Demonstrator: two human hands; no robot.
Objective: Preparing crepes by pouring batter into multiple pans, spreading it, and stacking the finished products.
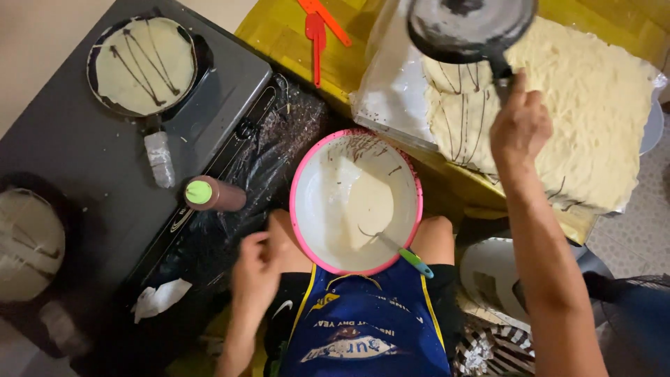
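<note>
- Pan (469, 26), dark and round, at 1 o'clock, raised over the stacked crepes (579, 112); right hand (520, 126) closed around its handle.
- Left hand (257, 269), at 7 o'clock, loosely curled, empty, beside the pink-rimmed batter bowl (356, 199).

Even, warm indoor light from above. Soft shadows pool left of the left hand (257, 269). Raised pan (469, 24) above the right hand (520, 126) slightly motion-blurred. Edges bend, wide-angle.
</note>
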